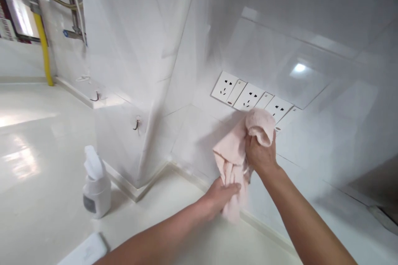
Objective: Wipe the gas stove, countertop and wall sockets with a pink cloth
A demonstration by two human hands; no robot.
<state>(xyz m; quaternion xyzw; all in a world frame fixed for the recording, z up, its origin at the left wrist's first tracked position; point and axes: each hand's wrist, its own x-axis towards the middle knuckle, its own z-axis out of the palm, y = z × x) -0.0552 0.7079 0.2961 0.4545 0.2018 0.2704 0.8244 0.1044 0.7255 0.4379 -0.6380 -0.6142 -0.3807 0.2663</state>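
A pale pink cloth (233, 145) hangs between my two hands in front of the tiled wall. My right hand (263, 151) is closed around its upper part, which bunches over the fingers close to the wall sockets (250, 94). Lower down, my left hand (222, 194) grips the hanging end with the thumb across it. The bunched cloth covers the lower edge of the middle sockets; whether it touches them I cannot tell. Several white socket and switch plates sit in one slanting row.
A white spray bottle (97, 186) stands on the pale counter (56, 207) at left, near a white flat-topped object (85, 250). Two small hooks (136, 124) stick out from the white wall face. A yellow pipe (42, 49) runs down at far left.
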